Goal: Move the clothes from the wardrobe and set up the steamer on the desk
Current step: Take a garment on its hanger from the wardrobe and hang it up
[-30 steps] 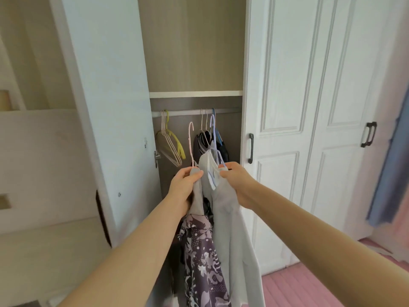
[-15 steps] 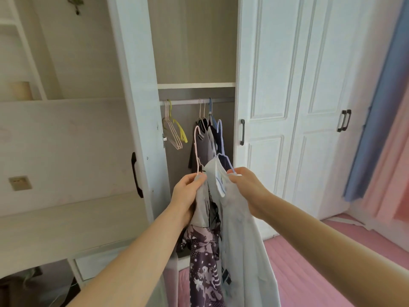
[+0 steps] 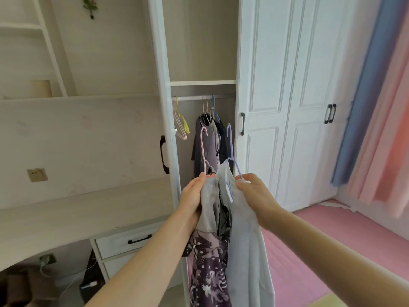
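Note:
My left hand [image 3: 192, 197] grips the shoulder of a grey and purple patterned dress [image 3: 208, 262] on a pink hanger [image 3: 203, 149]. My right hand [image 3: 252, 196] grips a pale white garment [image 3: 247, 251] on a lilac hanger [image 3: 230, 147]. Both garments hang free in front of the open wardrobe [image 3: 203, 83], off the rail [image 3: 199, 97]. Dark clothes [image 3: 207, 147] still hang on the rail, beside empty pink and yellow hangers [image 3: 182, 125]. The white desk [image 3: 73, 213] lies at the left. No steamer is visible.
The open wardrobe door [image 3: 164, 107] stands edge-on between the desk and the wardrobe. Drawers [image 3: 126, 240] sit under the desk, with cables and a dark box below. Closed wardrobe doors [image 3: 287, 107] are at the right, then blue and pink curtains [image 3: 376, 96]. The floor [image 3: 309, 240] is pink.
Both hands have drawn the two hangered garments back out of the wardrobe and away from the rail. My view has pulled back and swung left, bringing the desk and drawers into sight.

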Motion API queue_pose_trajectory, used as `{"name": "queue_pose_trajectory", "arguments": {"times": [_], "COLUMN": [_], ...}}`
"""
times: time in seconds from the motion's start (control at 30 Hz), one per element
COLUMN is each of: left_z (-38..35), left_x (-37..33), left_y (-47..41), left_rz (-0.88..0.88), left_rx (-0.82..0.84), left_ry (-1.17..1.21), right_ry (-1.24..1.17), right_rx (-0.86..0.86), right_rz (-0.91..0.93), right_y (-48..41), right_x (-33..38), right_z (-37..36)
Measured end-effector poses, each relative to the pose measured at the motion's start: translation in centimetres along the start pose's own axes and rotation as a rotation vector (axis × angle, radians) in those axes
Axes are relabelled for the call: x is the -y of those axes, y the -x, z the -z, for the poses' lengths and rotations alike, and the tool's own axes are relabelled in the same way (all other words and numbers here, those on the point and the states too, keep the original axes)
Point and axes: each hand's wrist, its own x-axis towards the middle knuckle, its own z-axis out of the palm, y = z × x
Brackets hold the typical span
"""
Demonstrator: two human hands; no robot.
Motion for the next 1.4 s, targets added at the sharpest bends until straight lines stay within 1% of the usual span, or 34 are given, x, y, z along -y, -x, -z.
{"name": "queue_pose_trajectory", "arguments": {"times": [0.23, 0.33, 0.4, 0.53, 0.63, 0.83, 0.97, 1.07, 1.13, 1.2, 1.3, 1.4], "left_z": [2.4, 3.2, 3.9, 5.0, 5.5, 5.7, 5.9, 6.1, 6.6, 7.0, 7.7, 8.6], "left_x": [0.6, 0.7, 0.9, 1.3, 1.8, 1.1, 0.5, -0.1, -0.7, -1.2, -2.2, -3.4], "left_y": [8.9, 12.5, 14.6, 17.4, 19.2, 21.0, 21.7, 22.3, 22.6, 23.1, 24.0, 24.5], "left_rz": [0.070, 0.103, 0.113, 0.147, 0.108, 0.031, -0.042, -0.092, -0.140, -0.193, -0.287, -0.332], "left_rx": [0.087, 0.178, 0.223, 0.189, 0.174, 0.052, -0.013, -0.133, -0.242, -0.312, -0.385, -0.426], "left_ry": [0.058, 0.102, 0.106, 0.196, 0.182, -0.010, -0.084, -0.097, -0.213, -0.324, -0.325, -0.297], "right_ry": [0.025, 0.058, 0.101, 0.137, 0.131, 0.197, 0.197, 0.187, 0.192, 0.199, 0.170, 0.160], "right_rx": [-0.023, 0.001, 0.024, 0.097, 0.181, 0.267, 0.346, 0.430, 0.476, 0.513, 0.576, 0.649], "right_rz": [0.009, 0.015, 0.054, 0.113, 0.133, 0.226, 0.261, 0.287, 0.305, 0.338, 0.379, 0.397], "right_y": [9.0, 12.4, 14.3, 17.3, 18.7, 19.8, 20.1, 20.0, 19.7, 19.4, 19.1, 19.0], "right_x": [-0.2, -0.2, -0.2, -0.4, -0.7, -0.5, -0.2, 0.0, 0.1, 0.2, 0.6, 1.0], "right_z": [-1.9, -2.3, -2.4, -2.3, -2.1, -1.8, -2.0, -2.3, -2.6, -2.9, -3.5, -4.3]}}
